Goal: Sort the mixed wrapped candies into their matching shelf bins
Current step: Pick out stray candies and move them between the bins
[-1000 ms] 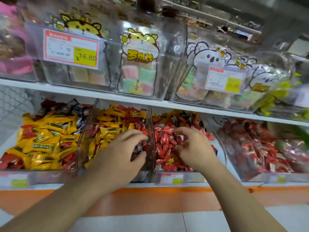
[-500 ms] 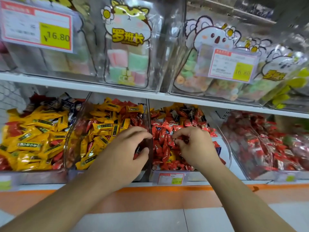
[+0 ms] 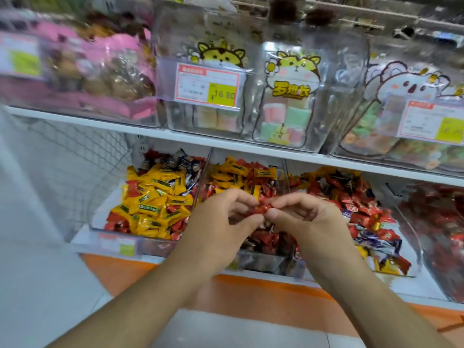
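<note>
Shelf bins (image 3: 150, 247); both hands' fingers (image 3: 247, 200) pinching red candy (image 3: 262, 209).

- The shelf bins (image 3: 199, 177) are clear, glossy plastic with smooth walls.
- The wrapped candies (image 3: 153, 199) sit in shiny, crinkled film.
- The price label (image 3: 208, 87) looks like matt paper.
- The shelf edge (image 3: 75, 120) is smooth and white.

white shelf board (image 3: 226, 144) | wire mesh side panel (image 3: 75, 159) | orange floor strip (image 3: 251, 295)
</note>
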A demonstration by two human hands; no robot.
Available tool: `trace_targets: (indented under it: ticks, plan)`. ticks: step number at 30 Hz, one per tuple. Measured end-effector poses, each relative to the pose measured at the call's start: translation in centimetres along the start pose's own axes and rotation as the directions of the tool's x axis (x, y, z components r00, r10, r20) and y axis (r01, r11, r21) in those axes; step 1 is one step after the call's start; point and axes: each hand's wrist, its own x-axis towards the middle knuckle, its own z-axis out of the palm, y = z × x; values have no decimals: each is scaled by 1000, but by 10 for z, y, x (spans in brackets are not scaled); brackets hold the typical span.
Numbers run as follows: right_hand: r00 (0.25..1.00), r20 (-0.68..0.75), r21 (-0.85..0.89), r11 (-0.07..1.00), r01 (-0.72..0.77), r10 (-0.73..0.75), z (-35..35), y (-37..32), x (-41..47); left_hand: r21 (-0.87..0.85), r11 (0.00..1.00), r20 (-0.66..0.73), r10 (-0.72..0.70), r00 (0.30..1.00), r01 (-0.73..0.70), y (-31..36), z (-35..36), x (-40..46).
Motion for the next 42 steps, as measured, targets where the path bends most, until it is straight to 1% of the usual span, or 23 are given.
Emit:
trace_targets:
  ticks: [3, 5, 7, 9, 11, 13, 14, 16, 18, 20, 22, 23, 25, 28, 32, 34, 40, 41, 42]
  plan:
    - [998, 51, -68, 998, -18, 21, 22, -1, 0, 116, 993, -47, 14, 999, -8, -8, -33, -5]
    - [997, 71, -140, 990, -5, 15, 33, -2, -1, 251, 968, -102, 33, 994, -6, -16, -56, -8]
    - [998, 68, -194, 981, 22, -9, 39, -3, 0, 346, 937, -187, 31, 982, 36, -25, -77, -8]
    - [998, 58, -210, 977, 36, -24, 39, -3, 1, 394, 914, -258, 7, 966, 98, -36, -95, -5]
    - [999, 37, -218, 975, 46, -39, 35, -2, 4, 442, 881, -270, -49, 962, 169, -45, -105, -2]
    - [997, 2, -268, 961, 74, -77, 23, 0, 8, 514, 837, -233, -74, 970, 187, -46, -103, 0]
    - [994, -19, -314, 945, 94, -105, 14, 1, 9, 533, 830, -210, -59, 976, 165, -44, -99, 1]
    - [985, -74, -423, 900, 109, -154, -9, 5, 13, 526, 847, -156, 11, 988, 74, -35, -86, 2]
    - [975, -142, -532, 844, 69, -169, -35, 13, 19, 513, 858, -77, 81, 994, -30, -26, -69, 2]
    - [973, -175, -658, 753, -5, -147, -58, 24, 24, 491, 865, -2, 123, 992, -106, -21, -53, 1]
    - [985, -146, -781, 622, -59, -90, -73, 34, 28, 461, 874, 65, 138, 988, -152, -20, -40, 0]
    - [991, -122, -816, 574, -73, -49, -76, 37, 28, 448, 880, 83, 136, 987, -159, -21, -34, -1]
    - [998, -68, -841, 538, -60, 4, -79, 41, 29, 440, 882, 97, 138, 986, -167, -21, -26, -1]
    - [1000, -23, -834, 552, -14, -9, -79, 45, 33, 448, 875, 117, 145, 983, -182, -20, -16, 0]
    - [1000, -14, -845, 534, 0, -23, -80, 50, 37, 448, 874, 124, 145, 982, -186, -20, -8, 0]
    - [999, -31, -837, 546, -12, -25, -81, 53, 37, 449, 872, 132, 150, 980, -194, -21, -5, -2]
    - [987, -117, -781, 625, -22, -112, -85, 46, 31, 443, 870, 153, 164, 974, -216, -19, -1, -6]
    - [983, -138, -754, 656, -25, -121, -84, 41, 29, 439, 872, 151, 166, 974, -217, -18, 0, -6]
    - [979, -162, -704, 709, -28, -122, -82, 36, 27, 434, 875, 149, 167, 975, -216, -17, 0, -6]
